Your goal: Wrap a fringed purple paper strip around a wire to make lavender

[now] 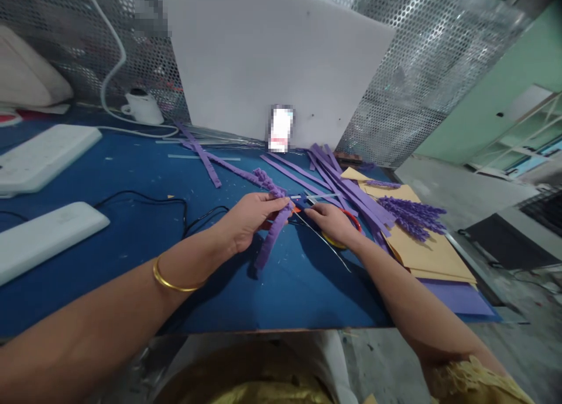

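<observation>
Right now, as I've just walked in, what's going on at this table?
Someone is handling purple craft material at a blue table. The left hand pinches a ruffled purple strip, one end hanging down. The right hand is close beside it; I can't tell what it holds, if anything. More purple strips lie to the right, and purple sprigs rest on brown paper.

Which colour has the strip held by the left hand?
The strip is purple, seen in the head view.
</observation>
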